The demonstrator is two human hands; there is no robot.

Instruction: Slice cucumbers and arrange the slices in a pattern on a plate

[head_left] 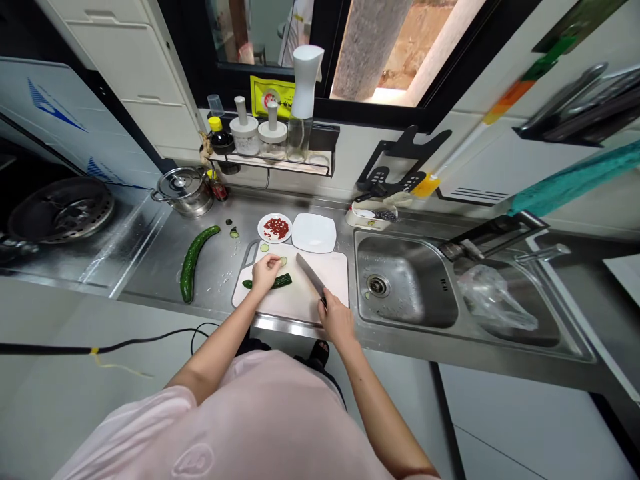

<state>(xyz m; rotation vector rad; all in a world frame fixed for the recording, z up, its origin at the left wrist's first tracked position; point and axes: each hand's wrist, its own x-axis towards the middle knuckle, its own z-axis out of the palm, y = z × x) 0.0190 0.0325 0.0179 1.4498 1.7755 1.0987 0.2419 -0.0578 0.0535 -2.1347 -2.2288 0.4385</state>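
Observation:
My right hand [336, 317] is wrapped round the handle of a kitchen knife [310, 273], its blade angled up and left over the white cutting board [320, 303]. With its fingers pinched together, my left hand [267, 272] holds a thin cucumber slice [283, 261] above the board. Beneath that hand lies a cut piece of cucumber [281, 281], partly hidden by the hand and wrist. Another pale slice [265, 247] rests at the board's upper left corner. A whole curved cucumber [193, 263] lies on the steel counter to the left.
Behind the board are a plate of chopped red pieces [277, 229] and a white square plate [314, 233]. A lidded pot [184, 191] stands back left, with a frying pan [63, 210] beyond. To the right is a steel sink [410, 283]. A seasoning shelf [280, 162] hangs above.

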